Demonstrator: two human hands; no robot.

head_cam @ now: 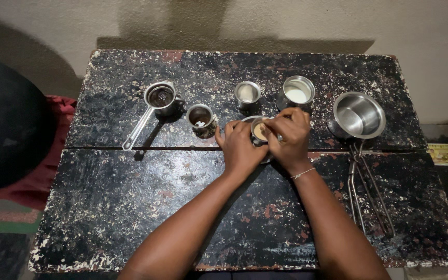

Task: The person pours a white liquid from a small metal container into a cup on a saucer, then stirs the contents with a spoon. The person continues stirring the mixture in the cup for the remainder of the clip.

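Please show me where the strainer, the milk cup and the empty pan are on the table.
strainer (160, 96), head view, on the dark mesh bowl.
milk cup (297, 95), head view, on the white liquid inside.
empty pan (359, 115), head view, on its shiny inner bottom.
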